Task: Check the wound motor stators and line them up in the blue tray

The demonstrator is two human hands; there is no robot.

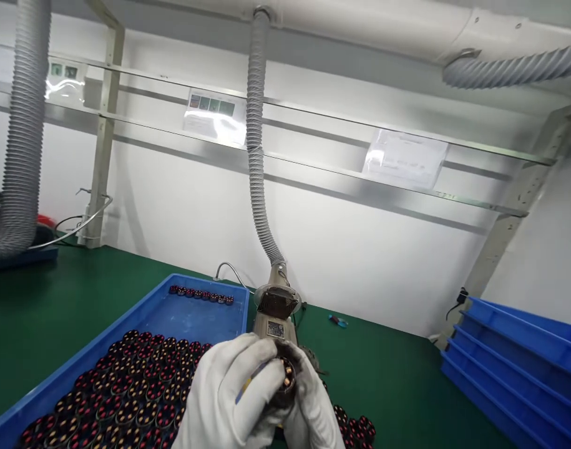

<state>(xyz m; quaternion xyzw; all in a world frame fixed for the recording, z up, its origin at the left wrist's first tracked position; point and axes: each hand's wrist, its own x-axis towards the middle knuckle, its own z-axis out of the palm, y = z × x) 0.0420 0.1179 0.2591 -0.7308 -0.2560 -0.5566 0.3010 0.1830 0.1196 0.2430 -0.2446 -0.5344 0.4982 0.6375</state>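
Note:
Both my hands wear white gloves and meet at the bottom centre of the view. My left hand [229, 399] and my right hand [313, 408] together hold a small round dark motor part [285, 377] with copper-coloured windings showing on its face. It is raised just in front of a metal device [276, 315] with a funnel-like top. Several loose parts of the same kind [357, 427] lie on the green table right of my right hand.
A blue tray [198, 318] at left holds several rows of round dark-and-red parts [140, 380]. A grey flexible hose [256, 156] drops to the metal device. Stacked blue trays [523, 355] stand at right. A small blue tool [337, 321] lies on the green table [397, 374].

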